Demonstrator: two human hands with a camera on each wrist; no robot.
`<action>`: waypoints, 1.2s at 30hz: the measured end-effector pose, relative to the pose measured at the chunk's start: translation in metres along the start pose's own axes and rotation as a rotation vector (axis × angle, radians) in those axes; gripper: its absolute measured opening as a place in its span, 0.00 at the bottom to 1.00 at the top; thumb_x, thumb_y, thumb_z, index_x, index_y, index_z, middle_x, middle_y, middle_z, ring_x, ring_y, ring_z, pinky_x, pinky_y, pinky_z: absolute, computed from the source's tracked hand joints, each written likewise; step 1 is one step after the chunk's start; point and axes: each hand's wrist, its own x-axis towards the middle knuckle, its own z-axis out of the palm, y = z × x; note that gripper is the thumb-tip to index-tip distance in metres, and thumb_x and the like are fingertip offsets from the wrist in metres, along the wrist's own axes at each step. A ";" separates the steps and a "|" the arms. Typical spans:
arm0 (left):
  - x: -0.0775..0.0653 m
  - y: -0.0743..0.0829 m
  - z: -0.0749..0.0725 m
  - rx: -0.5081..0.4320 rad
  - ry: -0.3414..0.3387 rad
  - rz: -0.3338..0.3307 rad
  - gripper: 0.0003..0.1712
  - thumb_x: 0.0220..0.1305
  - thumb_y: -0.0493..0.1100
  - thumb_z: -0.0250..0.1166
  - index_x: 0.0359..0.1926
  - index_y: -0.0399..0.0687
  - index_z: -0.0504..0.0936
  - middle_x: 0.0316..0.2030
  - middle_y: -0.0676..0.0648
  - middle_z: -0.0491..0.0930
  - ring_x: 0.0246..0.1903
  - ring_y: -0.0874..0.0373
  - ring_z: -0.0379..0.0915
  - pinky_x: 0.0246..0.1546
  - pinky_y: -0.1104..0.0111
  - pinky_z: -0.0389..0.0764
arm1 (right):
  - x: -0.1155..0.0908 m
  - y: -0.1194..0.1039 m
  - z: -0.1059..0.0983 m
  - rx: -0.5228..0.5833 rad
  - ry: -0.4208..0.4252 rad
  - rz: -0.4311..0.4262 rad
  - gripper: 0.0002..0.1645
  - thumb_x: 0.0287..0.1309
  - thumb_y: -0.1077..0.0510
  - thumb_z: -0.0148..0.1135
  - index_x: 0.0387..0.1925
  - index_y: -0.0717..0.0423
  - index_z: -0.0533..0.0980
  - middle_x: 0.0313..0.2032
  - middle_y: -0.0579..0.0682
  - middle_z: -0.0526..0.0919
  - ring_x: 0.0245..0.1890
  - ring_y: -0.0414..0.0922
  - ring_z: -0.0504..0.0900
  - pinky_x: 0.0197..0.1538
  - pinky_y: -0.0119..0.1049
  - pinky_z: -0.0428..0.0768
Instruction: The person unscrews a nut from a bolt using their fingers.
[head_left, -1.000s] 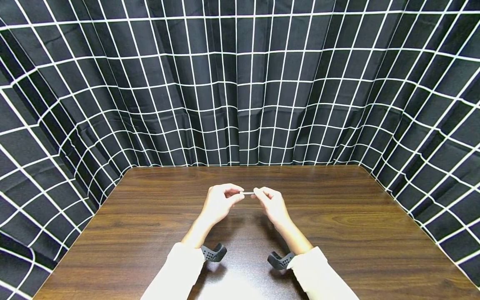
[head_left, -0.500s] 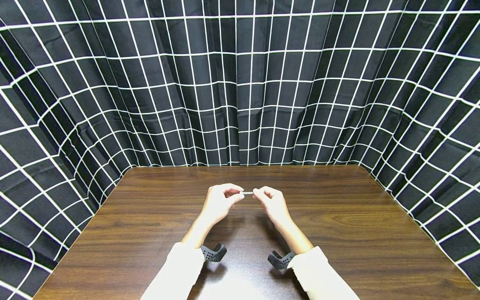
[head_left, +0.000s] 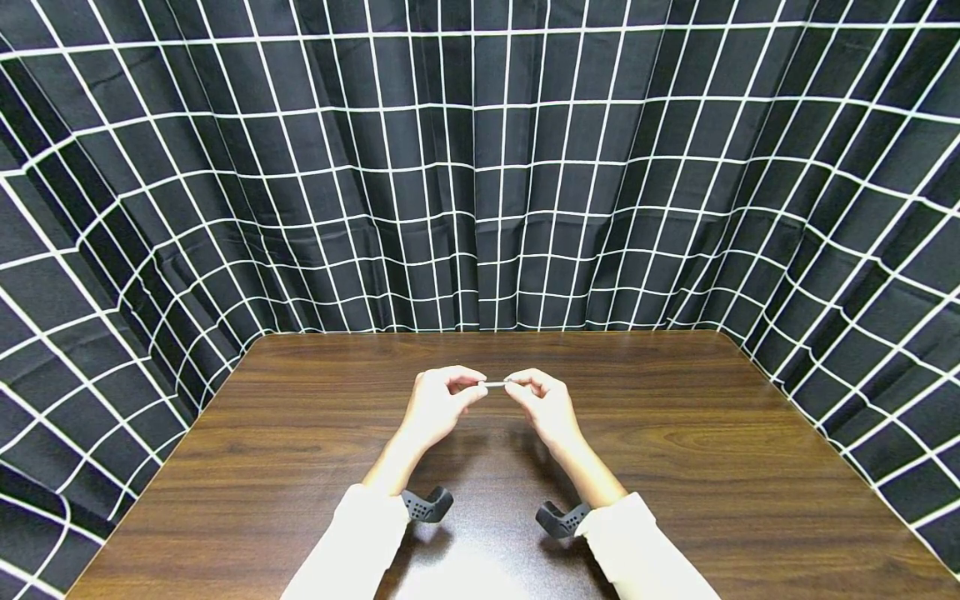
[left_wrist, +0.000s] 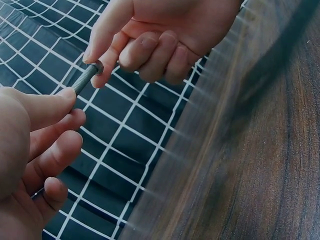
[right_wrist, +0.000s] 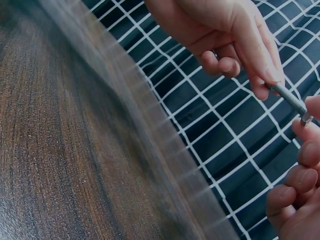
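A thin grey bolt [head_left: 495,384] with a threaded shank is held level above the table, between both hands. My left hand [head_left: 437,407] pinches one end of the bolt with thumb and forefinger, hiding that end. At the other end sits a small metal nut [right_wrist: 306,118], which the thumb and forefinger of my right hand [head_left: 549,412] pinch. From the left wrist view, the threads of the bolt [left_wrist: 85,80] show between the two sets of fingertips. The other fingers of both hands are loosely curled beneath.
Below the hands lies a brown wood-grain table [head_left: 300,433]. A black curtain [head_left: 420,192] with a white grid surrounds its back and sides. Dark wrist mounts [head_left: 429,506] sit by both white sleeves [head_left: 352,537].
The right thumb and forefinger have shifted and spread a little at the nut, as in a small turn. My left hand and the bolt have hardly moved.
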 end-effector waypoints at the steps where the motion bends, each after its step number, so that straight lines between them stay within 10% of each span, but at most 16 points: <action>1: 0.000 0.000 0.000 -0.002 0.000 -0.001 0.07 0.56 0.37 0.71 0.37 0.46 0.87 0.29 0.52 0.86 0.15 0.62 0.75 0.18 0.71 0.75 | 0.000 0.000 0.000 0.004 -0.002 -0.002 0.09 0.59 0.71 0.60 0.40 0.77 0.75 0.12 0.40 0.64 0.10 0.32 0.57 0.16 0.25 0.55; 12: -0.001 -0.003 0.002 -0.018 0.011 0.004 0.07 0.55 0.35 0.71 0.37 0.45 0.87 0.28 0.52 0.85 0.18 0.42 0.78 0.17 0.73 0.73 | 0.000 0.005 -0.001 -0.001 -0.014 -0.023 0.13 0.57 0.73 0.60 0.43 0.79 0.74 0.13 0.41 0.65 0.11 0.34 0.60 0.16 0.25 0.58; 36: 0.000 -0.003 0.000 -0.007 0.007 0.003 0.08 0.56 0.39 0.72 0.38 0.45 0.87 0.30 0.51 0.86 0.18 0.44 0.79 0.19 0.70 0.77 | 0.000 0.004 -0.001 -0.037 -0.007 -0.144 0.15 0.50 0.77 0.61 0.43 0.77 0.76 0.13 0.41 0.66 0.12 0.33 0.60 0.17 0.25 0.58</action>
